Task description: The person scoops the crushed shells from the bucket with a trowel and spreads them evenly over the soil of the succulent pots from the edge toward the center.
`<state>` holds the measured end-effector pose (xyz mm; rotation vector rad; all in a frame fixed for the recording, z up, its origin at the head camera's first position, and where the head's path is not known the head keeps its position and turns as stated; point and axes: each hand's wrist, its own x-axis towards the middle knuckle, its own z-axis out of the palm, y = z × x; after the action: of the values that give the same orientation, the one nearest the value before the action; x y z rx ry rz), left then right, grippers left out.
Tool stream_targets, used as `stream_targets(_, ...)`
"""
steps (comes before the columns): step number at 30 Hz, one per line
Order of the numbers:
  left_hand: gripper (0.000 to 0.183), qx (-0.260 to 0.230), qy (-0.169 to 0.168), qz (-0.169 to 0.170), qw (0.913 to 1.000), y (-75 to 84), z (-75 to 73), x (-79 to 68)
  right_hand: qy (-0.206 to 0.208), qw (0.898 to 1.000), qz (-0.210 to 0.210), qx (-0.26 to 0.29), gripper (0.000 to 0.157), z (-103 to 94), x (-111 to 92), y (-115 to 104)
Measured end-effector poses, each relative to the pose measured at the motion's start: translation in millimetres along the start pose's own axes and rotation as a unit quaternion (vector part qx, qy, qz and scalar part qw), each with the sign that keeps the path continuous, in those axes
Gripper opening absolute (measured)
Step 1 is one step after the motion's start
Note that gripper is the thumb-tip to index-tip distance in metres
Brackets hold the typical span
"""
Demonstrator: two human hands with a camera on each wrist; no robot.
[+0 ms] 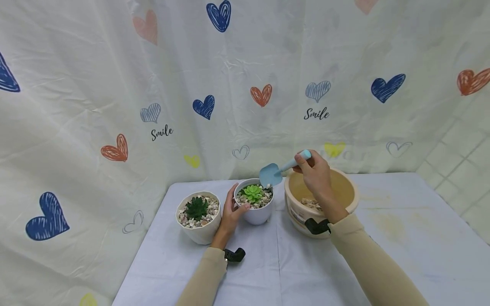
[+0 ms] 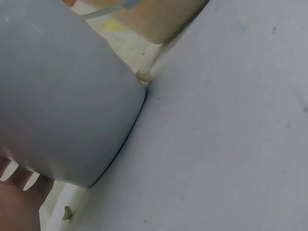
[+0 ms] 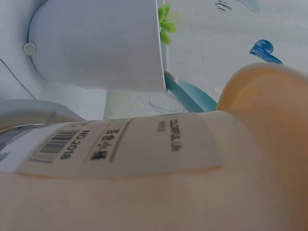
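My left hand (image 1: 229,216) holds the side of a small white flower pot (image 1: 258,216), its thumb near the rim. Pebbles and a bright green succulent (image 1: 252,192) fill the top of this pot. In the left wrist view the pot's smooth wall (image 2: 62,96) stands on the cloth, fingers (image 2: 21,192) against its far side. The right hand (image 1: 317,172) grips the handle of a light blue toy-like shovel (image 1: 271,174), its blade tilted down at the pot's right rim. In the right wrist view the shovel blade (image 3: 192,96) meets that rim; the right hand is hidden there.
A large beige planter (image 1: 350,187) with some pebbles (image 1: 311,204) inside stands under the right hand. Left of the left hand is a white pot (image 1: 200,233) with a dark green succulent (image 1: 197,208). Small pebbles (image 2: 144,76) lie beside the small pot. A heart-printed curtain (image 1: 264,55) hangs behind.
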<state>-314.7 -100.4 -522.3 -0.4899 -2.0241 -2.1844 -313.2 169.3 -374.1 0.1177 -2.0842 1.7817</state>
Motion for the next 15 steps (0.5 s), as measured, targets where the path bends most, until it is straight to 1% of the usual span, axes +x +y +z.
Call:
stream_targets(9,0.075,-0.01,0.009,0.02,0.9997,3.0,0.9,-0.1,-0.008,1.0,-0.029,-0.004,0.037,0.0,-0.4,-0.4)
stream_targets(12,0.075,-0.007,0.008,0.027,0.9996,3.2,1.5,-0.3,-0.01,0.999,-0.041,-0.004,0.036,0.3,0.1,0.9)
stream_targets(15,0.076,0.004,0.007,0.024,0.9997,3.4,2.8,-1.3,-0.016,0.998,-0.053,-0.006,0.035,0.4,0.8,2.7)
